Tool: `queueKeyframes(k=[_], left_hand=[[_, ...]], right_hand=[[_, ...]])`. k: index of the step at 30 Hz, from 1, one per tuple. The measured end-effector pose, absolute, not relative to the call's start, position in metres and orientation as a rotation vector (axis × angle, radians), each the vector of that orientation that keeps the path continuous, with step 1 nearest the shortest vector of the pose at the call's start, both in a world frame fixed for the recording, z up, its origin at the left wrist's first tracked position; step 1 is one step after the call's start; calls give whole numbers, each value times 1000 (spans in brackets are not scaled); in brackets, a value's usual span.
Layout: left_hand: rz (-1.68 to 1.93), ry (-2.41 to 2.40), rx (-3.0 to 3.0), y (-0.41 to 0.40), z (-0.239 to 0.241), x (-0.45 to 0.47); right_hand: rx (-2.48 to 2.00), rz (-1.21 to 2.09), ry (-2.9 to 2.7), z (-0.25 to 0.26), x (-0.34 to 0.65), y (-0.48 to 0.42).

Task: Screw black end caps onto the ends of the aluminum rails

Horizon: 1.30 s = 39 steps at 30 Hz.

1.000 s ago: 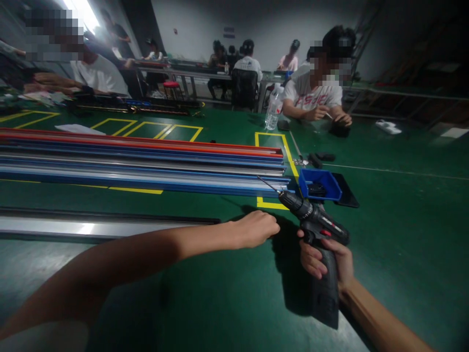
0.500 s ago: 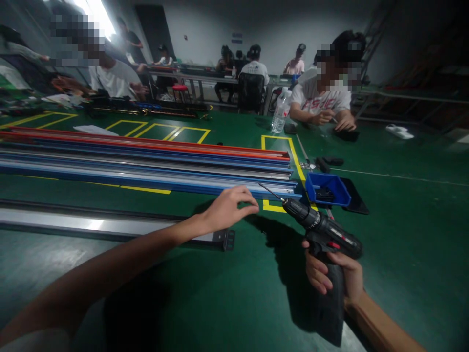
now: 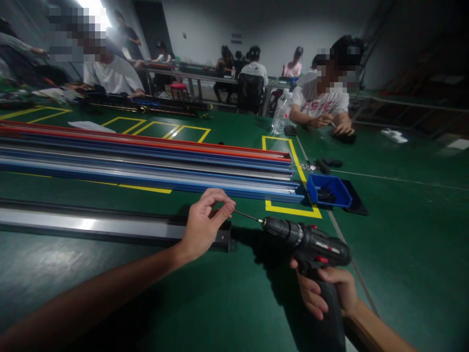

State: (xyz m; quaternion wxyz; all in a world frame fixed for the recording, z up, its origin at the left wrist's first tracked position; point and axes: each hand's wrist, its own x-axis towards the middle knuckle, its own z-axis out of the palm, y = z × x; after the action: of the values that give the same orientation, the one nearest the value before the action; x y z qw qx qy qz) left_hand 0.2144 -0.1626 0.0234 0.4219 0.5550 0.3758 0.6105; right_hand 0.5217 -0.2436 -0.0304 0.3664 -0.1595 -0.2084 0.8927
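Note:
A black cordless drill (image 3: 311, 242) with red marks is gripped by its handle in my right hand (image 3: 322, 288). From its chuck a long thin screwdriver bit (image 3: 249, 215) points left. My left hand (image 3: 203, 222) is closed in a pinch, thumb and forefinger meeting at the bit's tip. Whatever lies between those fingertips is hidden. Below and behind my left hand, a long silver and black rail (image 3: 110, 222) lies on the green table, its dark end piece (image 3: 223, 237) just under the wrist.
Long blue, grey and red channels (image 3: 183, 171) lie side by side farther back. A blue bin (image 3: 330, 190) with small black parts stands on the right, near a water bottle (image 3: 281, 112). Across the table sit a person in a white shirt (image 3: 318, 100) and another person (image 3: 112, 76).
My left hand has closed into a pinch and shifted slightly left, now meeting the bit's tip. The drill has moved left and down a little, its bit turned more level.

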Motion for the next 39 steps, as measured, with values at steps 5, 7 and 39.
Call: queueKeyframes(k=[5,7,39], left_hand=[[1556,1003,1247,-173,12,214],[1547,1014,1230,-178,12,215],[1412,913,958,-205,31,228]], right_hand=[[-449,2311,-524,-33,522,-248],[-491,2308,-531,-33,523,-248],[-579,2308,-546,-42,530,-251]])
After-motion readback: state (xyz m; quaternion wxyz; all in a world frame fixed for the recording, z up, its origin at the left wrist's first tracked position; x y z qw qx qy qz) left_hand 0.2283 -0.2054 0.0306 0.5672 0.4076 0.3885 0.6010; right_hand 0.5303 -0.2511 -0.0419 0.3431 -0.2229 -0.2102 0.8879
